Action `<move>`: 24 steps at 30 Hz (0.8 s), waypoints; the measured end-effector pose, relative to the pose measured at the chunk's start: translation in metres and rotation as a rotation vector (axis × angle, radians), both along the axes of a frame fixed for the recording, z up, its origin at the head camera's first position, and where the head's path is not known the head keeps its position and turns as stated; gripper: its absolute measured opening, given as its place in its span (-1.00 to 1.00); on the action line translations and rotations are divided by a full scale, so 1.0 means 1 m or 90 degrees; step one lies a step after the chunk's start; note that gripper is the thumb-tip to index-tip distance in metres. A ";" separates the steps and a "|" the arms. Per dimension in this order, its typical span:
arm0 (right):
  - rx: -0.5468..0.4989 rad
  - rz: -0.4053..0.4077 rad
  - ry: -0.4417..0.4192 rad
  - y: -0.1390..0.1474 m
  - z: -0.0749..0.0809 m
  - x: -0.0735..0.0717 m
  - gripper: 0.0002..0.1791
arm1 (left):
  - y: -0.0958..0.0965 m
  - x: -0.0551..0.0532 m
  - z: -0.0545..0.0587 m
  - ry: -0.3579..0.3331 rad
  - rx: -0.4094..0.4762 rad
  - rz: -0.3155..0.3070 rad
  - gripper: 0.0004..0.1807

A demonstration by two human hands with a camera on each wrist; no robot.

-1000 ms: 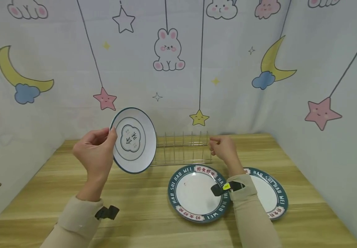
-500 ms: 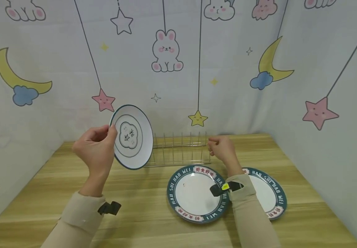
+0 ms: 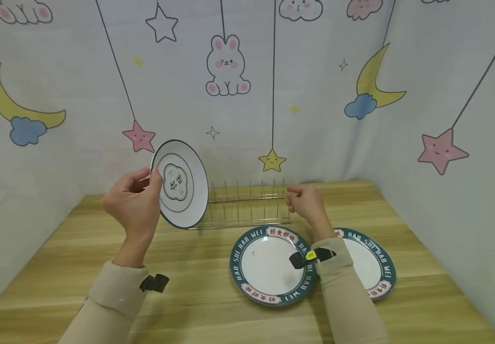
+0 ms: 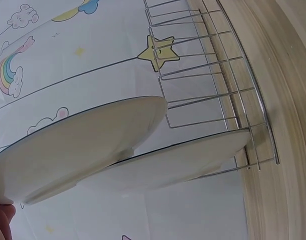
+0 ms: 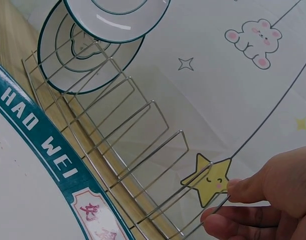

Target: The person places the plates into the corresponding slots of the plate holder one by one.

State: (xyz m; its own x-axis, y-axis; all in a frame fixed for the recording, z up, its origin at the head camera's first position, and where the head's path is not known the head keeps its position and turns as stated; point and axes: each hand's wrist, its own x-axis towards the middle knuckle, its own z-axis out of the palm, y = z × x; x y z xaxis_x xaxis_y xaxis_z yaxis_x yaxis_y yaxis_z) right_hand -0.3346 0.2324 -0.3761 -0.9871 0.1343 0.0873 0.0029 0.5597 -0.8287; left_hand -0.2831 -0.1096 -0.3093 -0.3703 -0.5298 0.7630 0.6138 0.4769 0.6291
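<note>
In the head view my left hand (image 3: 133, 205) pinches the edge of a small white plate (image 3: 192, 191) with a dark green rim. The plate is raised and tilted, its printed face showing, at the left end of a wire dish rack (image 3: 251, 223). A second small plate (image 4: 177, 165) stands in the rack's left end in the left wrist view, below the held one. The held plate hides it in the head view. At the rack's right end, my right hand (image 3: 308, 205) pinches the end wire between thumb and fingers, seen closely in the right wrist view.
Two larger green-rimmed plates lie face up in front of the rack: a middle plate (image 3: 268, 267) and a right plate (image 3: 369, 267) partly under the right forearm. Behind the wooden table (image 3: 195, 286) hangs a cartoon-printed white cloth (image 3: 316, 138).
The held plate has risen slightly and turned a little more edge-on. My right hand stays at the rack's end. The head view has shifted a little.
</note>
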 end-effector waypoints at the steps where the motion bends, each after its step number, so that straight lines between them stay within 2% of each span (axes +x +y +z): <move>1: 0.000 0.001 0.001 0.000 0.000 0.000 -0.60 | 0.001 0.000 0.000 0.004 -0.004 0.001 -0.83; 5: 0.002 0.002 0.000 0.001 0.000 -0.001 -0.61 | 0.004 -0.003 -0.002 0.016 -0.023 0.010 -0.86; 11: 0.005 -0.001 0.003 0.001 -0.001 -0.002 -0.61 | 0.010 -0.006 -0.005 0.009 -0.010 0.005 -0.91; 17: 0.007 -0.003 0.004 0.001 0.001 -0.002 -0.61 | 0.014 -0.011 -0.008 0.003 -0.025 0.010 -0.90; 24: 0.004 0.000 0.003 0.000 0.002 -0.002 -0.61 | 0.015 -0.018 -0.018 -0.007 -0.036 -0.004 -0.88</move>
State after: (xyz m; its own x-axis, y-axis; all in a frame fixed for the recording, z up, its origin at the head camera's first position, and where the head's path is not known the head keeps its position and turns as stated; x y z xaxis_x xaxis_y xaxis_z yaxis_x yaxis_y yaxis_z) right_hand -0.3366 0.2326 -0.3745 -0.9867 0.1335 0.0930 -0.0014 0.5649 -0.8252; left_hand -0.3014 -0.0945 -0.3268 -0.3820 -0.4832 0.7877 0.6106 0.5078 0.6077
